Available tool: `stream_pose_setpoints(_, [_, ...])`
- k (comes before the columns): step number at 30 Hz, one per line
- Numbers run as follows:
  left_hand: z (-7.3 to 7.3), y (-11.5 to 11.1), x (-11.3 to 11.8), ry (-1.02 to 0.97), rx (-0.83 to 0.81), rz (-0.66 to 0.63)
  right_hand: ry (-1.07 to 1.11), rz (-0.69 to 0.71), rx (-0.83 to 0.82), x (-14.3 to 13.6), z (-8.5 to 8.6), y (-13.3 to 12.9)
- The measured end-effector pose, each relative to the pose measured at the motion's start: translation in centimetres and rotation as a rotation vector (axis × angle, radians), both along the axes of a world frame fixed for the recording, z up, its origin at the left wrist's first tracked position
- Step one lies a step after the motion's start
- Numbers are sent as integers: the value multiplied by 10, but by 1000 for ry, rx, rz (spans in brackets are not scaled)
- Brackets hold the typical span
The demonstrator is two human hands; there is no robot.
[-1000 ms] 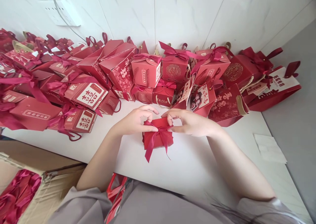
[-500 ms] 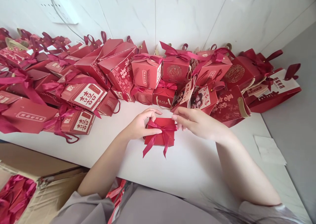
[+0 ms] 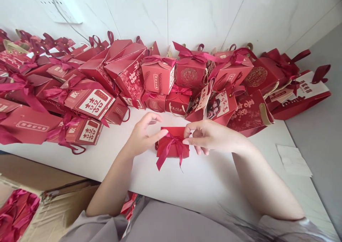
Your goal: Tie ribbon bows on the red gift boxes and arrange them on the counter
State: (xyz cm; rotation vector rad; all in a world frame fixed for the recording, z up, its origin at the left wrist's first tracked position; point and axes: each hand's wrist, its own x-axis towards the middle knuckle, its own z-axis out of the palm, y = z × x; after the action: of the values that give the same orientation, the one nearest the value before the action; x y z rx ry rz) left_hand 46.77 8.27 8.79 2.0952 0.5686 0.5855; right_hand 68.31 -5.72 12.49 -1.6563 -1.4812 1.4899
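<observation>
A small red gift box with a dark red cord at its left side sits on the white table in front of me. A crimson satin ribbon is tied in a bow on its top, two tails hanging over the near face. At the box's right edge, my right hand has thumb and forefinger closed on the right side of the bow; the exact pinch is partly hidden. My left hand is open at the left, its thumb tip by the bow's left side and its other fingers bent and raised clear of the box.
Red gift boxes and bags with ribbons are stacked along the tiled wall. A cardboard carton holding more red items stands at lower left. White paper lies on the table at right.
My left hand has drawn back to the left, its thumb leaving the middle of the bow. My right hand has come slightly lower, onto the bow's right side.
</observation>
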Motion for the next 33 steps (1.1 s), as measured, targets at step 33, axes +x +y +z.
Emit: stream_pose_setpoints(33, [-39, -68, -50, -142, -1370, 54, 55, 42, 55, 11, -20, 9])
